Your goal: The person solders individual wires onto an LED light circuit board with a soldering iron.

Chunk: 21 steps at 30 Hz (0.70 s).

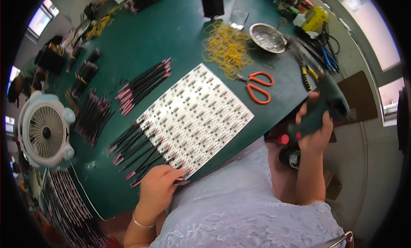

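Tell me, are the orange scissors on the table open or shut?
Shut. The orange scissors lie flat on the green table, their two handle loops close together, blades together pointing toward the yellow rubber bands.

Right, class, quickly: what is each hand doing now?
Left hand: fingers closed on a wire at the near edge of the white panel.
Right hand: closed around a dark green tool.

One pair of orange-handled scissors (258, 87), one metal dish (267, 37) and one white fan (44, 130) at frame left sit on one green table (180, 29); two hands (159, 189) (314, 126) appear at the lower edge and right.
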### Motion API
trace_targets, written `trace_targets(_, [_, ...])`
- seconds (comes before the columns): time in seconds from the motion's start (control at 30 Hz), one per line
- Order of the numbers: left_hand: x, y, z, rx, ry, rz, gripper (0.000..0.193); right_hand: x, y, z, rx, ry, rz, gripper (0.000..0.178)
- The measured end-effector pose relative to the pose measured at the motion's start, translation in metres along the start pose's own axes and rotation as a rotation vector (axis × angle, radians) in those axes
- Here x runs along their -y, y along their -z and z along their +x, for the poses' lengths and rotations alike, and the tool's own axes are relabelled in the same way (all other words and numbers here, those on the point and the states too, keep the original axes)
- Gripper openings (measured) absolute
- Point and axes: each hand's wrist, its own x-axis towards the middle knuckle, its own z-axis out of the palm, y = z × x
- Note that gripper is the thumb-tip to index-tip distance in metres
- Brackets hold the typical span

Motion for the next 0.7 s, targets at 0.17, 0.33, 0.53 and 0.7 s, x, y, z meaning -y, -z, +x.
trace_targets(0.17, [-0.007,0.031,-0.017,-0.528,0.138,0.325,0.013,-0.015,0.018,0.090,-0.261,-0.084,0.285,0.039])
trace_targets(0.33, [0.019,0.039,-0.023,-0.586,0.390,0.523,0.009,-0.060,0.070,0.194,-0.251,-0.114,0.572,0.048])
trace_targets(0.53, [0.058,0.065,0.027,-0.520,0.531,0.566,0.018,-0.110,0.157,0.262,-0.252,-0.390,0.369,0.060])
trace_targets(0.7, [0.119,0.091,0.037,-0.490,0.599,0.647,0.017,-0.082,0.120,0.205,0.082,-0.628,0.198,0.039])
